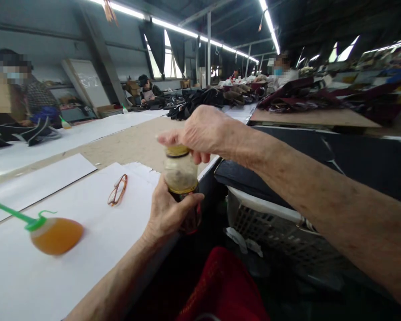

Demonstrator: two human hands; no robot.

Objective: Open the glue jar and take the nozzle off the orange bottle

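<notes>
A glass jar point(180, 174) with a dark label and a yellow lid point(176, 150) stands upright in my grasp, beyond the table's near edge. My left hand point(170, 205) wraps round its lower half, thumb across the label. From above, my right hand point(202, 131) is closed over the lid, its fingers curled about the rim. Whether the lid sits tight or loose, I cannot tell. Left of the jar, a pair of glasses point(118, 190) lies on white sheets, and an orange-filled squeeze bottle point(56, 235) with a green spout rests on its side.
To the right, a white plastic basket point(270, 223) sits under dark flat pieces point(361, 160). Piles of black cloth point(200, 101) and maroon pieces point(297, 96) lie farther back. Masked co-workers are at the far left point(36, 91) and behind the piles point(282, 73). Something red point(220, 285) is below me.
</notes>
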